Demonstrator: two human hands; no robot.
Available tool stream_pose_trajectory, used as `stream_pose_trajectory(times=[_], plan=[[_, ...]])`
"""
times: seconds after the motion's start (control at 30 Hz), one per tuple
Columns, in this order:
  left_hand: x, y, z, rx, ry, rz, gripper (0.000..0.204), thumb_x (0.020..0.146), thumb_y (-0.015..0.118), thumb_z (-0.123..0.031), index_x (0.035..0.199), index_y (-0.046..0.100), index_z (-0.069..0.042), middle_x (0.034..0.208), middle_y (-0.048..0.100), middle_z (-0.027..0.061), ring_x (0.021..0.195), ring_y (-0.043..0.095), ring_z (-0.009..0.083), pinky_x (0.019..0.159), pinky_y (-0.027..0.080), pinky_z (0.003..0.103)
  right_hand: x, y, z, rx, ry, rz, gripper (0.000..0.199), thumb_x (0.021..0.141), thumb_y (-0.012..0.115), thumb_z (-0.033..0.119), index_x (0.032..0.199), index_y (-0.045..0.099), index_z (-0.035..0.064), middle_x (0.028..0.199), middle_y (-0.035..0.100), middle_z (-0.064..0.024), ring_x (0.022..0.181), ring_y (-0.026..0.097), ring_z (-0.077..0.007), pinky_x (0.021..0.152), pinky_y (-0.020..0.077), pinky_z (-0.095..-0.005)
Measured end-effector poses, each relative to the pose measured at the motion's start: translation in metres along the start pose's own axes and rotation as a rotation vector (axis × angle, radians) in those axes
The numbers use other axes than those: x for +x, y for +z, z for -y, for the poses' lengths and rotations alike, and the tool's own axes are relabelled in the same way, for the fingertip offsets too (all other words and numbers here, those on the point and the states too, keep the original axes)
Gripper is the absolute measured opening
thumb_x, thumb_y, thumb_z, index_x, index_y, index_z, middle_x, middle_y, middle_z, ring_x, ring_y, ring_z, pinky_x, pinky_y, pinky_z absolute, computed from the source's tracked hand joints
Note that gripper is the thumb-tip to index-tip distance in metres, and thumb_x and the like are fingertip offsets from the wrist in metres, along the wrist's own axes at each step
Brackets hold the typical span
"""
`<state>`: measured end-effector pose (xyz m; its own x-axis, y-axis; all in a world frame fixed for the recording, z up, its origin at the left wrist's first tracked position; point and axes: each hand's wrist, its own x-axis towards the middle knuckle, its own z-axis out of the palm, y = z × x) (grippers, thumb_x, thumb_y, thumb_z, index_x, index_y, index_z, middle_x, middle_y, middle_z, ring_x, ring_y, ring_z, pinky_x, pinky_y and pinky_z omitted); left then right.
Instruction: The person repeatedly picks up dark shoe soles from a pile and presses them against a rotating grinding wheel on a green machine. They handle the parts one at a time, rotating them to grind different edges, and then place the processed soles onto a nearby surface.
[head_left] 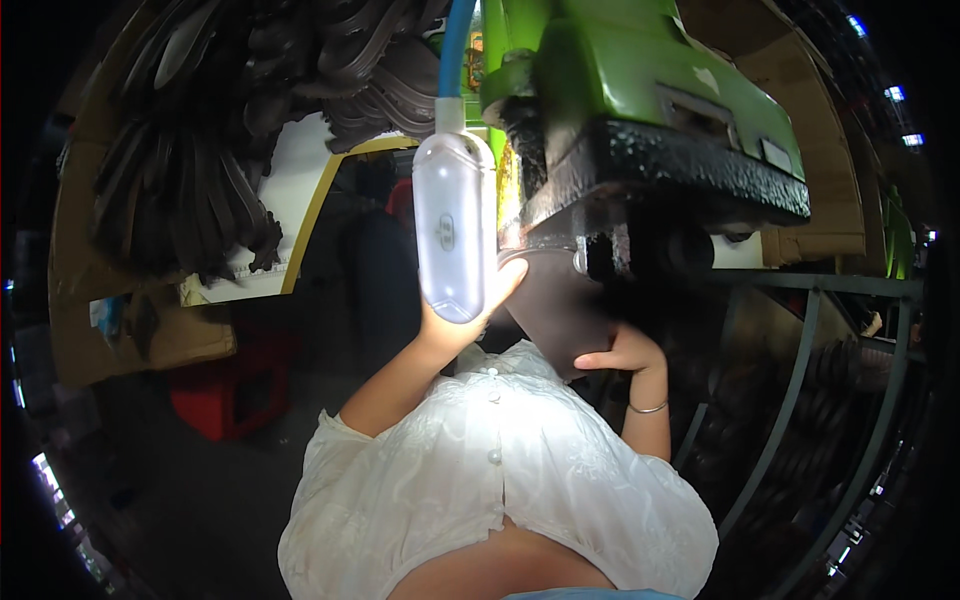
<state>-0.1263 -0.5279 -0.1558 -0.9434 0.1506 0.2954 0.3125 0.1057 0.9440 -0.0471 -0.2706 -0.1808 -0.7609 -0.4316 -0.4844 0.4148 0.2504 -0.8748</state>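
A flat dark brown piece point(560, 300), shaped like a shoe sole, is held under the head of a green machine point(650, 70). My left hand point(503, 291) has its thumb laid on the upper left edge of that piece; a white lamp hides most of its fingers. At the lower right edge, my right hand point(630, 352) grips the same piece, thumb on top and the other fingers out of sight beneath. The far end of the piece runs into shadow by the machine's metal foot point(582, 262).
The white oblong lamp point(455, 230) hangs from a blue flexible neck point(457, 50), right before my left hand. Many dark sole-like strips point(190, 170) are heaped at the left. A red plastic stool point(225, 390) stands lower left, and a green metal rack point(800, 350) at right.
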Motion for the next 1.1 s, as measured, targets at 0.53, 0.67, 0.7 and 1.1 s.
stream_pose_trajectory(times=[0.53, 0.67, 0.7, 1.1], plan=[[-0.053, -0.046, 0.008, -0.436, -0.584, -0.133, 0.026, 0.083, 0.056, -0.007, 0.105, 0.053, 0.007, 0.078, 0.063, 0.0089, 0.056, 0.058, 0.0092, 0.048, 0.047, 0.018, 0.049, 0.001, 0.064, 0.512, -0.685, -0.586, 0.037, 0.068, 0.067, -0.003, 0.103, 0.055, -0.0030, 0.089, 0.062, -0.0082, 0.081, 0.059, -0.0143, 0.076, 0.0467, -0.0261], [-0.063, -0.080, 0.029, -0.340, -0.580, -0.209, 0.021, 0.083, 0.052, -0.008, 0.100, 0.054, 0.005, 0.074, 0.062, 0.0092, 0.054, 0.057, 0.0120, 0.047, 0.046, 0.021, 0.059, 0.038, 0.084, 0.089, -0.695, -0.668, 0.030, 0.069, 0.068, -0.003, 0.098, 0.058, -0.0023, 0.090, 0.062, -0.0058, 0.082, 0.058, -0.0110, 0.077, 0.0460, -0.0249], [-0.064, -0.088, 0.032, -0.318, -0.591, -0.229, 0.017, 0.082, 0.050, -0.005, 0.095, 0.055, 0.004, 0.073, 0.061, 0.0099, 0.054, 0.058, 0.0145, 0.047, 0.046, 0.022, 0.062, 0.047, 0.091, 0.255, -0.716, -0.575, 0.028, 0.070, 0.068, -0.003, 0.096, 0.059, -0.0021, 0.091, 0.062, -0.0052, 0.082, 0.057, -0.0101, 0.077, 0.0458, -0.0246], [-0.082, -0.030, 0.079, -0.049, -0.624, 0.731, 0.037, 0.070, 0.066, -0.022, 0.100, 0.060, 0.000, 0.084, 0.064, 0.0119, 0.074, 0.061, 0.0179, 0.068, 0.048, 0.030, 0.090, 0.062, 0.095, 0.245, -0.604, -0.328, 0.026, 0.071, 0.072, 0.004, 0.094, 0.060, -0.0014, 0.086, 0.063, -0.0045, 0.078, 0.058, -0.0100, 0.073, 0.0472, -0.0246]])
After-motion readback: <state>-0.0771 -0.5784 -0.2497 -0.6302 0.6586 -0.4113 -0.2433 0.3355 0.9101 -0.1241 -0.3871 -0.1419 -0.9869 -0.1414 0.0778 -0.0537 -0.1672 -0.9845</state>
